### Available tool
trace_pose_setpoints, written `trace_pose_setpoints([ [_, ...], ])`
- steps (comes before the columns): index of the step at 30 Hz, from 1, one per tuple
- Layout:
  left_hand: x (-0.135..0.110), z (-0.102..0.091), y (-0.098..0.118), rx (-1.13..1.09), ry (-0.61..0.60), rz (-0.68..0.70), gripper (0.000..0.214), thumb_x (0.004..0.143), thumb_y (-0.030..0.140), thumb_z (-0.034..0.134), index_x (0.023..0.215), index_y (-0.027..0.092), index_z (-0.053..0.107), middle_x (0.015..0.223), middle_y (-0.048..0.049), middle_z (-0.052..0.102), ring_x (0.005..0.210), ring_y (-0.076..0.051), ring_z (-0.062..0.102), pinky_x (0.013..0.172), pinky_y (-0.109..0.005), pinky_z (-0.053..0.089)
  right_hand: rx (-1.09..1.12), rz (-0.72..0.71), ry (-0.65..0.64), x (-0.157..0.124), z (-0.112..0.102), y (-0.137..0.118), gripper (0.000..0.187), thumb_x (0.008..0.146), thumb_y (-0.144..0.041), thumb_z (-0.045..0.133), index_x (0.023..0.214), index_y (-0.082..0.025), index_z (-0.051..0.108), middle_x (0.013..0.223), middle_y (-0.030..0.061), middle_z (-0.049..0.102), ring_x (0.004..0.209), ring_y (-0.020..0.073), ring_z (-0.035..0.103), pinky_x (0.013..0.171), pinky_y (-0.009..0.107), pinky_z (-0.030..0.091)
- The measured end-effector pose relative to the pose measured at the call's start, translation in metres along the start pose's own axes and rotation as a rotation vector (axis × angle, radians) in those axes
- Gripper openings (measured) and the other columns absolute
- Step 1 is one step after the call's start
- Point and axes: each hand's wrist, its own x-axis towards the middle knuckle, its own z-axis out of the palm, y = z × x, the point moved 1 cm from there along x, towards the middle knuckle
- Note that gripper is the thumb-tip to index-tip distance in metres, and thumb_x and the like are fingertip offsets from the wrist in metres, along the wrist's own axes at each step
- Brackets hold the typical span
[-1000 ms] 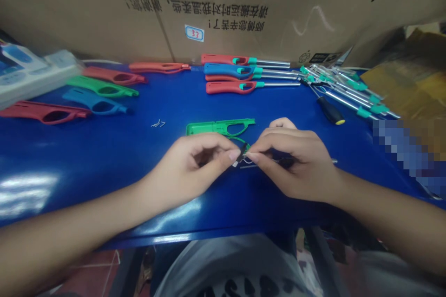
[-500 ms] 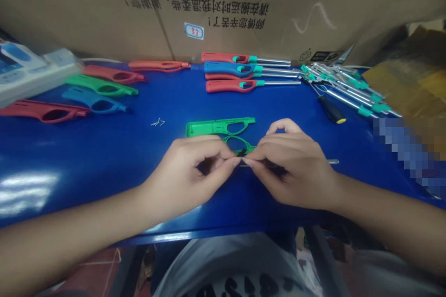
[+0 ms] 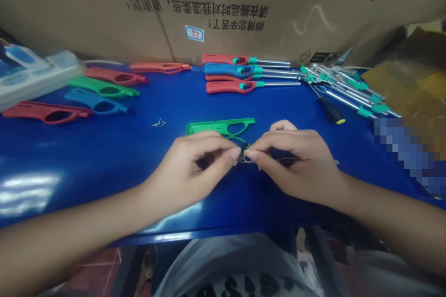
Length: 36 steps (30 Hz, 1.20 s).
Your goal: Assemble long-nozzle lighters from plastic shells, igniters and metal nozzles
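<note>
Between my two hands is a small black part [image 3: 243,150], its exact kind too small to tell. My left hand [image 3: 195,167] pinches it between thumb and forefinger. Close by on the right, my right hand [image 3: 296,162] pinches a thin wire [image 3: 247,159] that loops below the black part. Just beyond my fingers lies a green lighter shell half [image 3: 205,127], hollow side up. A second green shell half [image 3: 238,139] is mostly covered by my hands. The tip of a metal tube [image 3: 336,162] peeks out beyond my right hand.
Several lighters [image 3: 226,87] with metal tubes lie at the back. Metal tube pieces [image 3: 348,86] with green collars are heaped right, beside a screwdriver [image 3: 331,110]. Loose shells [image 3: 49,112] and a white power strip [image 3: 38,74] lie left, with small screws [image 3: 159,123] nearer. A cardboard box [image 3: 104,18] stands behind.
My hands have drawn slightly apart and my right hand has shifted a little right. The black part now stands more upright, and the wire loop shows between my fingers.
</note>
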Motion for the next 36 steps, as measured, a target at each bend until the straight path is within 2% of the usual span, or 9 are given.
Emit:
trace_pose_setpoints([
  [7,0.003,0.001,-0.005,-0.04,-0.023,-0.05,0.019,0.096,0.026,0.066,0.082,0.018,0.074,0.076,0.001,0.068,0.067,-0.01,0.059,0.06,-0.023,0.044,0.016,0.028,-0.044,0.004,-0.001,0.004,0.008,0.096,-0.019,0.067,0.088,-0.021,0.07,0.078,-0.0037,0.073,0.071,0.0112,0.066,0.077,0.031,0.046],
  [10,0.003,0.0,-0.006,-0.031,-0.017,-0.068,0.02,0.096,0.027,0.066,0.079,0.017,0.073,0.074,0.0013,0.067,0.067,-0.01,0.057,0.06,-0.023,0.043,0.015,0.019,-0.056,0.005,-0.003,0.005,0.007,0.094,-0.016,0.067,0.088,-0.02,0.069,0.077,-0.0037,0.07,0.069,0.0103,0.062,0.077,0.031,0.045],
  [17,0.001,0.0,-0.005,0.009,-0.022,-0.061,0.028,0.097,0.03,0.063,0.072,0.016,0.067,0.071,0.0018,0.062,0.064,-0.01,0.054,0.058,-0.023,0.04,-0.146,-0.167,-0.094,0.004,-0.002,0.004,0.01,0.098,-0.012,0.061,0.091,-0.018,0.065,0.084,-0.0004,0.073,0.076,0.0127,0.064,0.081,0.037,0.038],
  [22,0.001,0.001,-0.006,0.01,-0.029,-0.054,0.03,0.097,0.026,0.061,0.069,0.016,0.064,0.068,0.0025,0.06,0.063,-0.009,0.052,0.059,-0.023,0.04,-0.245,-0.234,-0.11,0.002,-0.001,0.003,0.011,0.1,-0.016,0.06,0.093,-0.018,0.068,0.083,-0.0002,0.072,0.075,0.013,0.063,0.085,0.038,0.037],
  [29,0.002,0.002,-0.005,-0.026,-0.027,-0.086,0.031,0.095,0.026,0.062,0.066,0.016,0.063,0.066,0.0027,0.059,0.061,-0.009,0.051,0.059,-0.021,0.039,-0.324,-0.346,-0.149,0.002,-0.003,0.008,0.015,0.1,-0.01,0.056,0.101,-0.019,0.068,0.084,-0.0007,0.073,0.077,0.0142,0.062,0.089,0.04,0.036],
  [32,0.004,0.001,-0.004,-0.101,-0.05,-0.168,0.028,0.093,0.029,0.063,0.069,0.016,0.066,0.066,0.0021,0.06,0.061,-0.008,0.051,0.057,-0.02,0.039,-0.297,-0.281,-0.165,0.005,-0.006,0.012,0.013,0.102,-0.017,0.057,0.102,-0.023,0.069,0.087,-0.0011,0.072,0.083,0.0159,0.06,0.088,0.04,0.035],
  [36,0.006,0.001,-0.003,-0.361,-0.193,-0.456,0.031,0.094,0.036,0.062,0.071,0.015,0.066,0.053,0.0047,0.053,0.047,-0.006,0.045,0.046,-0.017,0.035,-0.246,-0.196,-0.156,0.009,-0.008,0.014,0.007,0.103,-0.024,0.06,0.101,-0.023,0.067,0.091,-0.0008,0.071,0.087,0.0158,0.062,0.087,0.038,0.036],
])
